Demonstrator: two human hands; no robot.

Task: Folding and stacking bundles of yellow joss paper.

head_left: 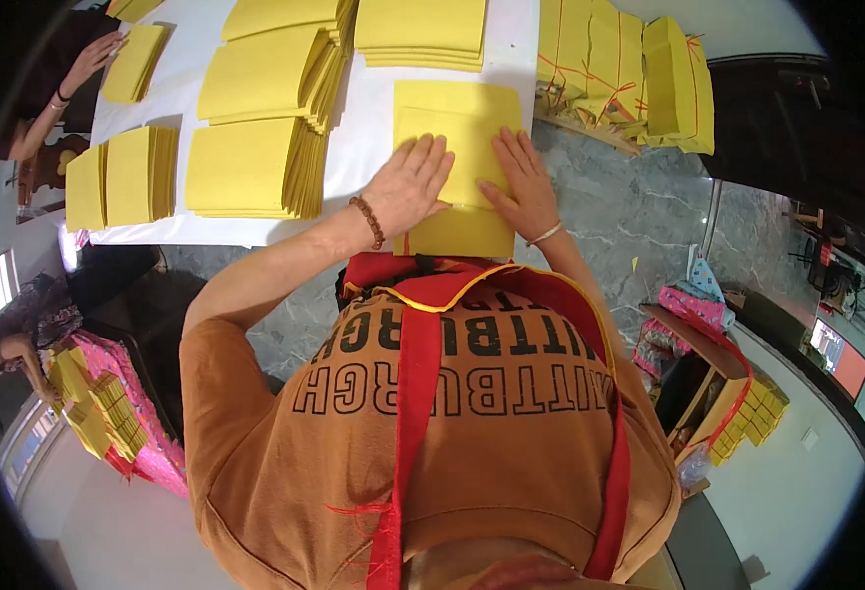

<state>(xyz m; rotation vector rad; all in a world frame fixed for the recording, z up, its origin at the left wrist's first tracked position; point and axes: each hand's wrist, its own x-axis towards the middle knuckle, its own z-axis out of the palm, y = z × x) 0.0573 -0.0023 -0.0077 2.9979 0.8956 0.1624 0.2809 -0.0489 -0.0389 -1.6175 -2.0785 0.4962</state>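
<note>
Both hands lie flat, fingers spread and gripping nothing, on a yellow paper sheet (457, 118) at the near edge of the white worktop (368, 147). The left hand (411, 182) and right hand (523, 177) press side by side. The sheet's near end is hidden by the person's chest; it seems to overhang the edge. Yellow paper stacks (255, 167) crowd the left; a bare white strip lies between.

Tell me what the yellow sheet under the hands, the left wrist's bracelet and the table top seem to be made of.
The yellow sheet looks like thin matte paper: it lies flat under the left hand and right hand and shows a sharp crease. The bracelet appears to be round brown beads, perhaps wood, though that is unclear. The table top looks smooth and white, possibly laminate or a covering.
</note>
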